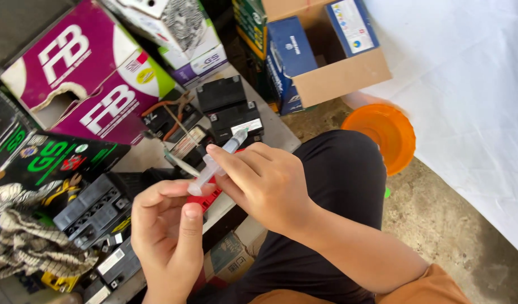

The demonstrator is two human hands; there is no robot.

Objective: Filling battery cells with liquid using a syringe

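Clear plastic syringe (216,163) sits at frame centre, slanting toward one o'clock. The right hand (264,183) wraps its barrel with fingers closed; the left hand (169,225), at seven o'clock, pinches its lower end. Black batteries (228,107) lie at eleven o'clock, an orange bowl (385,132) at two o'clock.

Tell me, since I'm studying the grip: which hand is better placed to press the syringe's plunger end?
Probably the left hand: its fingers touch the syringe's lower end, while the right hand grips the barrel.
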